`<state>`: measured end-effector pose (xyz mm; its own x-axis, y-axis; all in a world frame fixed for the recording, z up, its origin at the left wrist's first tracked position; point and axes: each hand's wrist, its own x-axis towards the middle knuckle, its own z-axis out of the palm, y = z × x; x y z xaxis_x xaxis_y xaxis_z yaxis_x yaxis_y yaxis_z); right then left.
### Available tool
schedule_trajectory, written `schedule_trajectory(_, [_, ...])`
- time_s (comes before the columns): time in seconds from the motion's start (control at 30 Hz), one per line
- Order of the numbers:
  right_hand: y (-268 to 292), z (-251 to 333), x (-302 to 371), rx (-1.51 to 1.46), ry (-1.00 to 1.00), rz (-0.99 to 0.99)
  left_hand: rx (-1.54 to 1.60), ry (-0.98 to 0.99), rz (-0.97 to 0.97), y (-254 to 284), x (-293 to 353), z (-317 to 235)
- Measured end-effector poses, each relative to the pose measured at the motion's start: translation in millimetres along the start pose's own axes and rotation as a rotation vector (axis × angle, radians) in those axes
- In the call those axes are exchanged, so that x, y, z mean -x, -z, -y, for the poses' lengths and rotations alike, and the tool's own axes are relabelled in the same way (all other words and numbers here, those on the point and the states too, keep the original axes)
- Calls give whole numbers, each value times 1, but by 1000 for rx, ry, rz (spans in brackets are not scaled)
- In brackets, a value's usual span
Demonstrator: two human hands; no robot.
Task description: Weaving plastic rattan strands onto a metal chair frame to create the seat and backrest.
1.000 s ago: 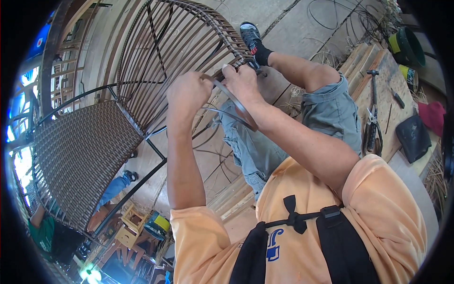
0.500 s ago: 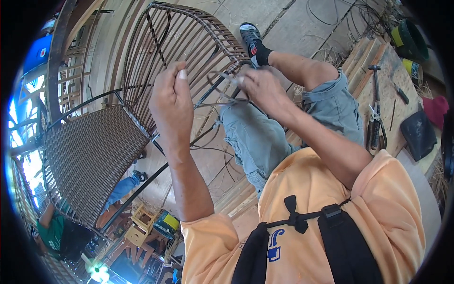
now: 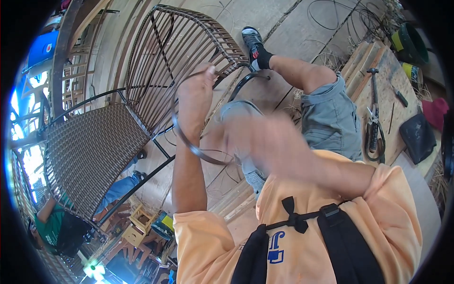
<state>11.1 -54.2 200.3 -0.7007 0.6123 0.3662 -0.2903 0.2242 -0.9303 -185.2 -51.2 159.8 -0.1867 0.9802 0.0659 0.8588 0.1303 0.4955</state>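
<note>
A chair of dark metal tubing stands in front of me. One panel, the brown woven panel (image 3: 97, 154), is densely plaited; the other, a slatted panel (image 3: 163, 61), has spaced strands, and its corner rim is wrapped in brown strip. My left hand (image 3: 195, 102) is closed beside the slatted panel, with a brown flat weaving strip (image 3: 176, 116) running from its fingers. That strip bows down in a loop across my left wrist toward my right hand (image 3: 265, 144). My right hand is smeared by motion above my knee, so its fingers cannot be made out.
On a wooden board at right lie a hammer (image 3: 374, 90), cutting pliers (image 3: 371, 123), a small dark-handled tool (image 3: 401, 97) and a black pouch (image 3: 418, 137). Buckets (image 3: 410, 43) and loose strands are beyond. Another person in a green shirt (image 3: 52, 232) is at lower left, near a small wooden stool (image 3: 137, 227).
My right hand has swept from the chair's corner down toward my body. My left hand has shifted right and slightly down, and the strip now forms a wide loop between the hands.
</note>
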Motion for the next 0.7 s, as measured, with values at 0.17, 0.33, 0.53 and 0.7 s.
schedule_trajectory(0.17, [-23, -96, -36, -737, -964, -537, 232, 246, -98, -12, -5, 22])
schedule_trajectory(0.33, [-47, -115, -60, -735, -851, -647, 210, 307, -157, -17, 0, 30])
schedule_trajectory(0.53, [-52, -130, -62, -657, -836, -671, -43, 343, -256, -1, 20, 39])
schedule_trajectory(0.7, [-60, -142, -59, -527, -749, -732, -295, 85, 123, 14, 20, 45])
